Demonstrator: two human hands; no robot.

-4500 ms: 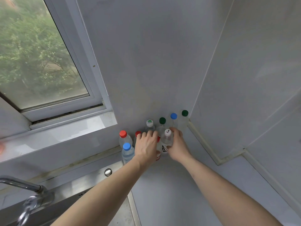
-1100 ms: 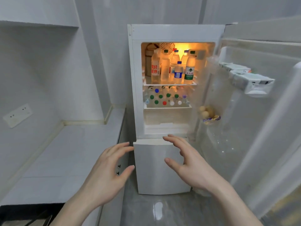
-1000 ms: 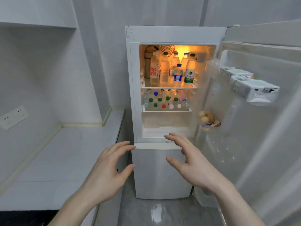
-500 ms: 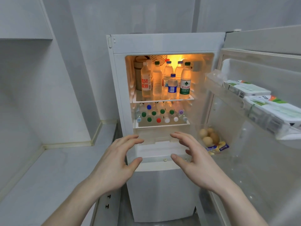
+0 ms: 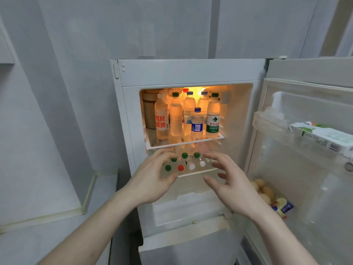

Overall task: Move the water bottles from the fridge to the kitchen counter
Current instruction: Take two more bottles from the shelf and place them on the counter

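Note:
The white fridge (image 5: pixel 191 72) stands open and lit inside. Several water bottles (image 5: pixel 213 116) stand upright on its upper shelf. On the lower shelf more small bottles (image 5: pixel 180 167) show their green, red and white caps. My left hand (image 5: pixel 152 180) and my right hand (image 5: pixel 229 183) are raised in front of the lower shelf, fingers spread, holding nothing. The fingertips partly hide the bottles at both ends of that row.
The fridge door (image 5: pixel 305 169) is swung open on the right; its racks hold cartons (image 5: pixel 324 135) and eggs (image 5: pixel 264 190). A grey kitchen counter (image 5: pixel 47 236) lies at lower left beside the fridge. Grey walls close in behind and on the left.
I turned from the counter's bottle cluster toward the fridge and came close. Both empty hands rose from the freezer door's level up to the lower shelf.

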